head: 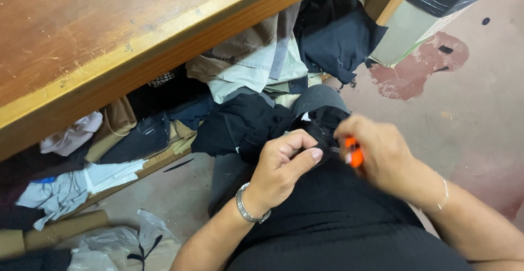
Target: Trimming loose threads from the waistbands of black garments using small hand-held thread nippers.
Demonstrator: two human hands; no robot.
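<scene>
The left hand point(284, 164) is curled nearly closed, thumb pressed toward the bent fingers, pinching a fold of black cloth point(319, 123) that lies bunched over the person's lap. A silver bracelet point(248, 208) circles that wrist. Just to the right of the pinch, almost touching it, the right hand point(376, 153) is closed around a small orange tool point(355, 153); only a bit of orange shows between the fingers, and its working end is blurred, so I cannot tell what kind of tool it is or whether its tip touches the cloth. A thin bracelet point(445, 193) sits on the right wrist.

The black cloth runs up and away from the two hands, spreading leftward over the knee into a larger dark heap point(240, 126). Beyond the grip, farther from the person, a low shelf under the wooden table point(109, 25) is stuffed with fabric scraps point(245, 63) in beige, grey, white and navy, with a dark navy piece point(338, 36) hanging off its right end. Left of the hands, more pale scraps point(65, 189) spill along the shelf edge. Below and left of the left forearm, crumpled clear plastic point(109, 246) and a cardboard tube point(60, 230) lie on the concrete floor point(480, 102), which shows a reddish patch point(415, 69) well off to the right of the grip.
</scene>
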